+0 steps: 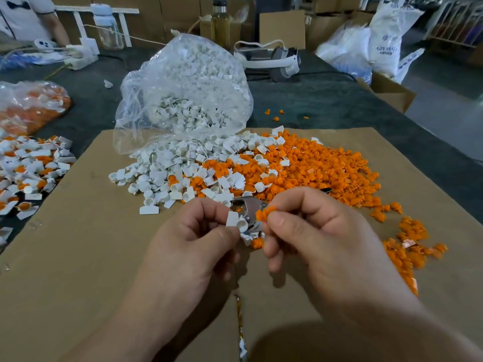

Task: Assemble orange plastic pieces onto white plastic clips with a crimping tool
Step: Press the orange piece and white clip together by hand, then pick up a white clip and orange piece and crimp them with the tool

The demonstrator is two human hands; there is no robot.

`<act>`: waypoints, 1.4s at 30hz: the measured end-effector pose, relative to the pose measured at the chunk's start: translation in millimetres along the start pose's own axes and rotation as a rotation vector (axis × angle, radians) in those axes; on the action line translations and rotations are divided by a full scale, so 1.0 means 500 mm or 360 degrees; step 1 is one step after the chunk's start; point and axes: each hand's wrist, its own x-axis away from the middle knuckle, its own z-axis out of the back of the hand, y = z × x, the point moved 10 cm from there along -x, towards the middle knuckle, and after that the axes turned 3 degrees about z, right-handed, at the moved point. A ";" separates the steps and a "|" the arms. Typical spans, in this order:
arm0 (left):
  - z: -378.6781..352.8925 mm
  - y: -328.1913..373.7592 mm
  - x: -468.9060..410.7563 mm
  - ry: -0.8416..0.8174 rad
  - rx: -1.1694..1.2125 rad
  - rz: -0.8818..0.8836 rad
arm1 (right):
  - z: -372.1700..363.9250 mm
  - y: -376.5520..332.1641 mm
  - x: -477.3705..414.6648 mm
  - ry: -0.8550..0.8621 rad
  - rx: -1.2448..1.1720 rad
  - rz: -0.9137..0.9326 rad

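My left hand [193,239] pinches a white plastic clip [236,220] between thumb and fingers, its round cup facing right. My right hand [313,231] pinches an orange plastic piece [264,213] just right of the clip, a small gap between them. The metal crimping tool [248,206] lies on the cardboard directly behind both hands, mostly hidden by them. Loose white clips [177,173] lie heaped behind my left hand, and a wide pile of orange pieces [326,168] spreads behind my right hand.
A clear bag of white clips [188,95] stands at the cardboard sheet's [91,257] far edge. Assembled white-and-orange pieces [28,173] lie at the left, with another bag [31,105] behind. More orange pieces [410,246] trail right. A headset [277,58] and a person's arm [55,24] are beyond.
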 end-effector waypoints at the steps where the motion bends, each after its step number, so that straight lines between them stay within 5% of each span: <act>1: 0.001 -0.004 -0.002 0.0016 0.0035 0.0010 | -0.012 0.013 -0.002 -0.0091 -0.0356 -0.0141; 5: -0.002 -0.004 -0.003 0.0038 0.0122 0.0004 | -0.055 0.029 0.000 -0.0327 -0.1096 -0.0465; 10: -0.008 0.007 -0.002 0.0020 0.0122 -0.0039 | -0.061 0.040 0.005 -0.0377 -0.1220 -0.0547; 13: -0.013 0.010 0.003 -0.0021 0.0112 -0.0011 | -0.050 0.040 0.001 -0.0298 -0.0851 -0.0421; 18: -0.018 0.012 0.008 -0.0079 0.0013 -0.0001 | -0.011 -0.032 0.012 0.0080 0.0844 0.0328; 20: -0.019 0.011 0.008 -0.0072 0.0014 0.0000 | -0.023 -0.060 0.022 0.0119 0.1205 0.0552; 27: -0.029 0.007 0.010 -0.0139 0.0081 0.0059 | -0.052 -0.078 0.021 -0.0027 0.1441 0.0720; 36: -0.025 -0.023 0.001 -0.0119 0.0043 0.0146 | -0.055 -0.054 0.018 -0.0199 0.1393 0.0592; 42: -0.011 -0.032 -0.006 -0.0023 0.0131 0.0228 | 0.019 -0.043 -0.011 0.0068 0.1893 0.0454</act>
